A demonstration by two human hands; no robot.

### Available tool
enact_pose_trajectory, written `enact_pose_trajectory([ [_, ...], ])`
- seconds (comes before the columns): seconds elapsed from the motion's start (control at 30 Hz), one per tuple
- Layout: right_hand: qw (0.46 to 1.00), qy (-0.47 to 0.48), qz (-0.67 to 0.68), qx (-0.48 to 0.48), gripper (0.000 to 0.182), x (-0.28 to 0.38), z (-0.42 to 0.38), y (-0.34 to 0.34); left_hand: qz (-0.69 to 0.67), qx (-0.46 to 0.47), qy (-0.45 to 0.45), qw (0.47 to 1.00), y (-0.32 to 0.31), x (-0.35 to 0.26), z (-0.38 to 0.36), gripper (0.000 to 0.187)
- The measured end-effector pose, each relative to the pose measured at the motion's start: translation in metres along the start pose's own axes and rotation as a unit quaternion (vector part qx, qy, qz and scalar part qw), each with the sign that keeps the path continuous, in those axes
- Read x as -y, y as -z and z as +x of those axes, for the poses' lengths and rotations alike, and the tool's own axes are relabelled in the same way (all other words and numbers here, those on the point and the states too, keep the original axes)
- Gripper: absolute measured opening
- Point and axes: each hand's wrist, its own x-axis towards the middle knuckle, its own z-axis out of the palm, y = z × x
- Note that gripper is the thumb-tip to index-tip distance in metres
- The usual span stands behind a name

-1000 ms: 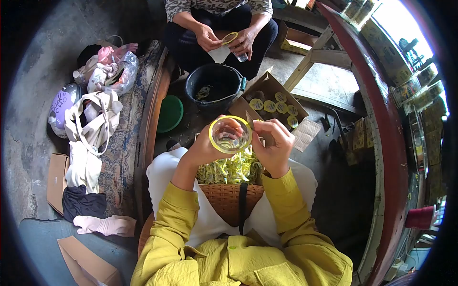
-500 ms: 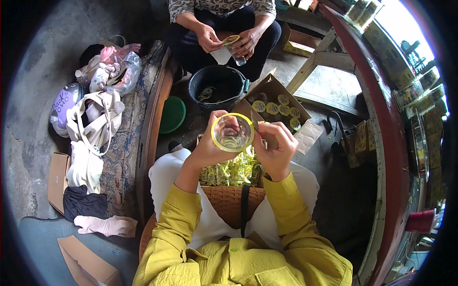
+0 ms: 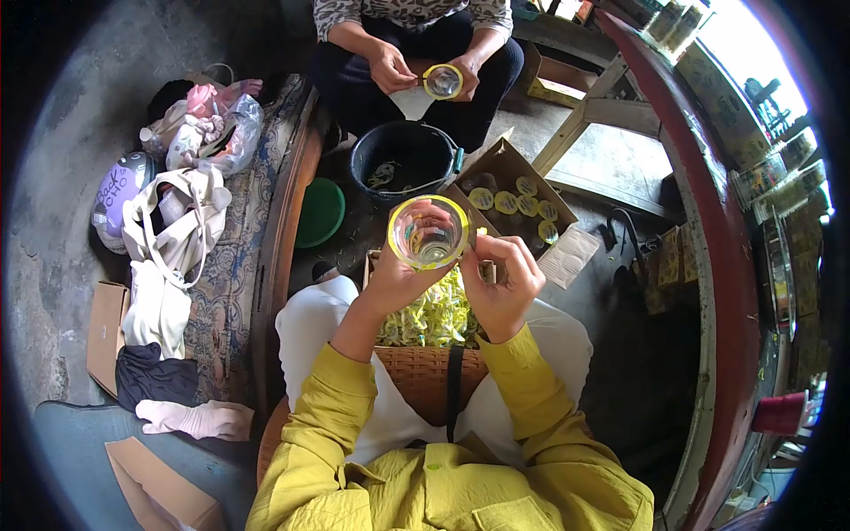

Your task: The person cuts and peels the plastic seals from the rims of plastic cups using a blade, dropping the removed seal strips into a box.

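A clear cup with a yellow rim (image 3: 428, 232) is held in my left hand (image 3: 396, 281), its open mouth facing up toward me. Beside the rim, my right hand (image 3: 503, 285) has its thumb and fingers pinched together; something small and yellowish shows at the fingertips, too small to make out. Below both hands lies a box of yellow-green wrapped pieces (image 3: 429, 311), on a brown woven surface (image 3: 425, 380) between my knees.
Opposite sits a person holding another yellow-rimmed cup (image 3: 443, 81). Between us stand a black bucket (image 3: 401, 164) and a cardboard box (image 3: 567, 209) of yellow-topped containers. A green basin (image 3: 320, 212) is left, a red-edged wooden bench (image 3: 708, 221) right.
My left hand and the cup have moved slightly up, and my right hand has shifted slightly down and left. The other person's cup has tilted so its mouth faces me.
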Motion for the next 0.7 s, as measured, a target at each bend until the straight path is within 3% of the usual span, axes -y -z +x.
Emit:
enact_pose_trajectory([
  [0.7,1.000,-0.026,0.015,0.002,0.019,-0.0016,0.0017,0.0069,0.015,0.062,0.052,0.997,0.0046,-0.0017,-0.0006,0.059],
])
